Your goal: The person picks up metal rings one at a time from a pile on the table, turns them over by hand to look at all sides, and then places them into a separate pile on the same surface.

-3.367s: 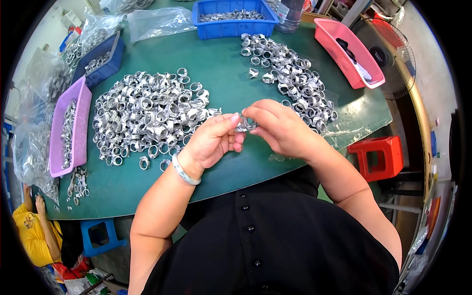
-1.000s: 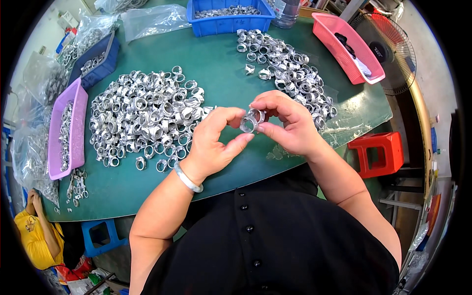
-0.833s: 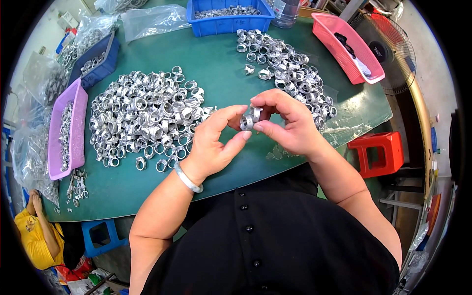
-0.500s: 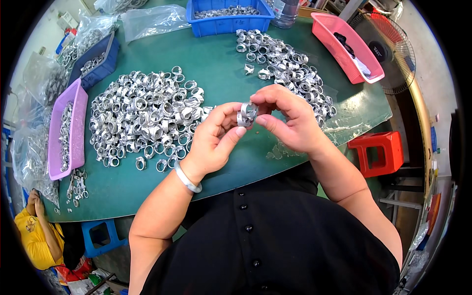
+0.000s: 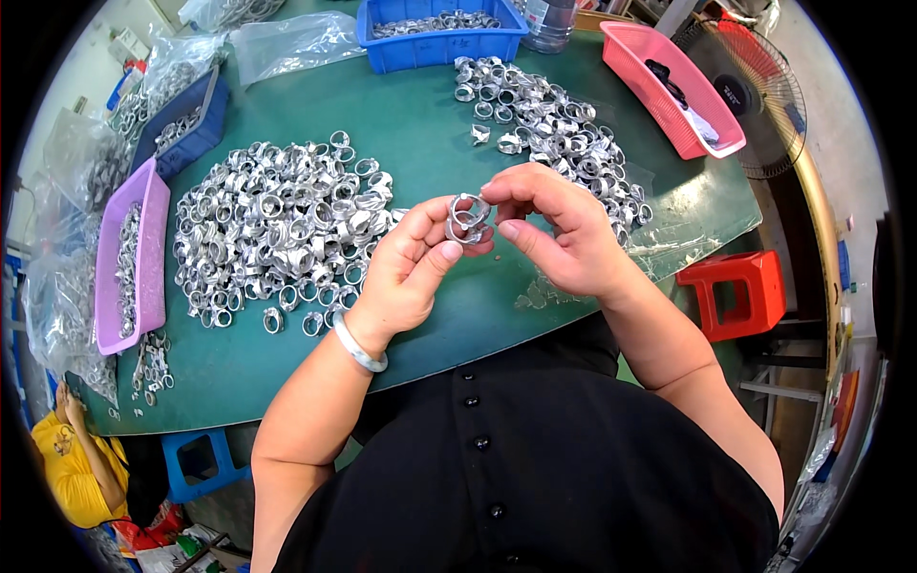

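Note:
Between the thumb and fingers of my left hand is a shiny silver metal ring, its round opening turned upward. Another hoop seems to overlap it, but I cannot tell if it is a second ring. My right hand is close beside it, index fingertip at the ring's upper right edge, thumb apart from the finger and other fingers curled. Left of my hands lies a large heap of similar silver rings. A smaller pile of rings lies beyond my right hand on the green tabletop.
Ring-filled containers include a blue bin at the back, a dark blue bin and a purple basket at left. A pink basket and fan stand right. A red stool is nearby; a person in yellow sits lower left.
The ring has turned so its opening faces up and has shifted slightly left with my left hand. My right thumb and index finger have loosened from it.

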Demonstrator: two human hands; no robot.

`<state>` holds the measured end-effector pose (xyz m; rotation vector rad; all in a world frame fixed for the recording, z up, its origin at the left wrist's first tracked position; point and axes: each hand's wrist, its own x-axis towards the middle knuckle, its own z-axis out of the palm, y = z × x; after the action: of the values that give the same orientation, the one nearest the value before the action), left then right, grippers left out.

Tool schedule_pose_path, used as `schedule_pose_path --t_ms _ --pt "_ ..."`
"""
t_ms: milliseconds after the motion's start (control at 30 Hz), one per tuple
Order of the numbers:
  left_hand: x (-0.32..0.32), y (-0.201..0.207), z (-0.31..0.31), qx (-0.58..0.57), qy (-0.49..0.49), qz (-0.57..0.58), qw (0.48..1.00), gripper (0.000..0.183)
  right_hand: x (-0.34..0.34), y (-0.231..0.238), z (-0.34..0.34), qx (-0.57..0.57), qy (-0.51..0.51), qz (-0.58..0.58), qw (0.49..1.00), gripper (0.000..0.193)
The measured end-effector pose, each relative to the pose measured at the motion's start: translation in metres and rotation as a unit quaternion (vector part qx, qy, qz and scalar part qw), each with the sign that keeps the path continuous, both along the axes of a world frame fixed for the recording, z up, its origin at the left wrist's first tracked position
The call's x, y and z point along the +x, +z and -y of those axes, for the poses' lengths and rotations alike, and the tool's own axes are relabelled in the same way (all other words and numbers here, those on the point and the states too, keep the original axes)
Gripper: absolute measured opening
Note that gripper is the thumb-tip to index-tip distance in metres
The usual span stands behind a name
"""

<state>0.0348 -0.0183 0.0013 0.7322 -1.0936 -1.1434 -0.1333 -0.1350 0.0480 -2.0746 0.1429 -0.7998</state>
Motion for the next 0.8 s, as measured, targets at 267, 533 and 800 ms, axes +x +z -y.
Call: schedule_pose_path --t_ms 267,533,800 --pt "0.0008 -0.0010 0.0008 -0.024 0.004 0.019 1.000 0.040 0.0012 0.0006 -0.0025 -0.011 -0.010 0.017 1.000 0.034" --pt "0.0000 -0.0040 0.0005 -0.040 0.018 0.031 0.999 0.040 0.0003 -0.0003 -0.0030 -0.028 -0.017 0.032 0.999 0.037" --pt "0.0000 -0.0059 -0.0013 -0.040 0.028 0.054 0.997 0.043 -0.0029 -0.0012 -0.0028 -0.041 -0.017 0.032 0.999 0.039"
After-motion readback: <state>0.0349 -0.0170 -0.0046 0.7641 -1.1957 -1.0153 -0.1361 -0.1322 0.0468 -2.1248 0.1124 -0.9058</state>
